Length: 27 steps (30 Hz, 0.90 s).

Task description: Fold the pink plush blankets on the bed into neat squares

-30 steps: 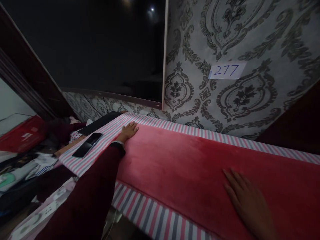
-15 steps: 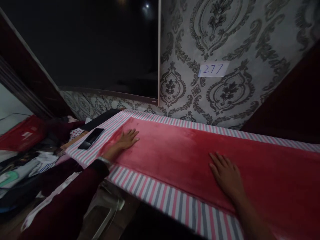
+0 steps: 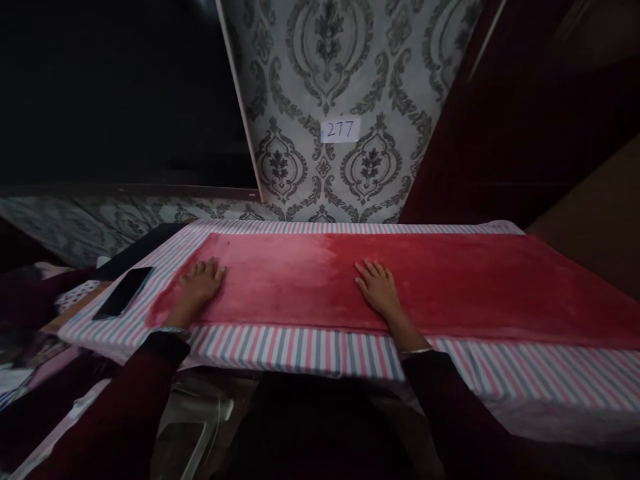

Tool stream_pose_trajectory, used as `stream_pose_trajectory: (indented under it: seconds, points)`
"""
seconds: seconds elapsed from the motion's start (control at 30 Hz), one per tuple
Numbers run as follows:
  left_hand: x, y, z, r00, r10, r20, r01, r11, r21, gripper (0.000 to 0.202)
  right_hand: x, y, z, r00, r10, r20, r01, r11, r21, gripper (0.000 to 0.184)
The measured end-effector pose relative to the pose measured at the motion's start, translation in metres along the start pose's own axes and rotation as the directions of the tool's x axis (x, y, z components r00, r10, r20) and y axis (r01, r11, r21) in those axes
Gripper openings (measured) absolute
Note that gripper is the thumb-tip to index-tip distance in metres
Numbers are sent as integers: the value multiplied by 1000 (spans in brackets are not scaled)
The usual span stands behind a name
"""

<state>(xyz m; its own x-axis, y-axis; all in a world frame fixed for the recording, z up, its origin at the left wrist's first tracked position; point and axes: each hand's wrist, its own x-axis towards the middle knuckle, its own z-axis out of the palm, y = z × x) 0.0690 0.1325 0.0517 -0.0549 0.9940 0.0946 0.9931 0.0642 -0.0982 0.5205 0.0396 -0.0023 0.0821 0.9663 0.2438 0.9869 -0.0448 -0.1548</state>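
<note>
A long red plush cloth (image 3: 460,287) lies flat along a table spread with a striped pink, grey and white cloth (image 3: 300,350). Its left part looks paler than the rest. My left hand (image 3: 203,280) rests on the pale end with its fingers spread. Near the middle of the red cloth, just right of where the paler part ends, my right hand (image 3: 379,285) lies palm down, fingers apart. Neither hand holds anything.
A dark smartphone (image 3: 123,292) lies on the striped cloth at the left end. Piled clothes (image 3: 30,373) are at the far left. Behind the table are a large black screen (image 3: 125,100) and a patterned wall bearing a paper marked 277 (image 3: 341,129).
The view has turned to the right, bringing more of the red cloth's right end into sight. Both hands still lie flat on it, and my right forearm's sleeve now shows.
</note>
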Motion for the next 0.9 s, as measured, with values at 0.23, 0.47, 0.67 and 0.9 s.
stream_pose_trajectory:
  seconds: [0.23, 0.47, 0.67, 0.9]
  points:
    - [-62, 163, -19, 879, 476, -15, -467, 855, -224, 66, -4, 30, -16, 990, 34, -135, -15, 990, 139, 48]
    - [-101, 304, -34, 652, 757, -46, -726, 606, -326, 69, -48, 77, -34, 969, 219, -111, -228, 971, -76, 51]
    - [-120, 334, -17, 695, 715, -75, -705, 656, -270, 66, -65, 76, -23, 974, 226, -12, -225, 966, -126, 55]
    - [-115, 293, -16, 780, 626, 8, -608, 761, -227, 66, -65, 74, -29, 971, 237, 19, -234, 968, -95, 56]
